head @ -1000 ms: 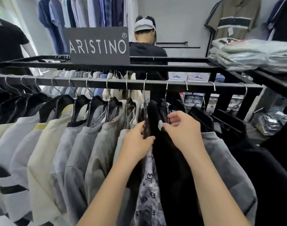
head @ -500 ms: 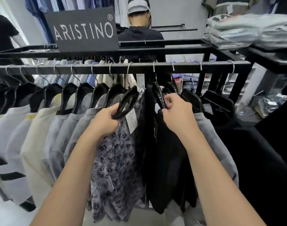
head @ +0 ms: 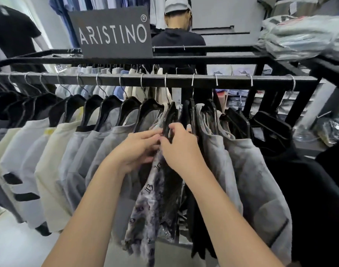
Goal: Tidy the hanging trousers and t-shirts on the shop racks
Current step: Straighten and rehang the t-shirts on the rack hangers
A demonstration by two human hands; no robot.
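Patterned garment (head: 145,199): grey-purple print, hanging mid-rail straight in front of you. Its long axis runs straight down.
Black hanger (head: 170,114): carries that garment and sits edge-on to you. Its near shoulder tip points at your hands and its hook is over the rail (head: 232,80).
Right hand (head: 181,149): the nearer one, its fingers (head: 174,128) curled over the hanger's near tip from the right.
Left hand (head: 139,149): meets it from the left. Its fingers (head: 153,135) are bent in against the garment's top, but blur hides whether they pinch cloth.
Coming move: likely sliding the hanger along the rail, so push sideways, across the hanger's length.
Neighbours: grey t-shirts (head: 99,151) touching on the left, a black garment (head: 195,218) just beside on the right.
Beyond: a brand sign (head: 113,33) above the rack, another person (head: 178,39) behind it, and bagged folded clothes (head: 303,35) on a shelf to the right.
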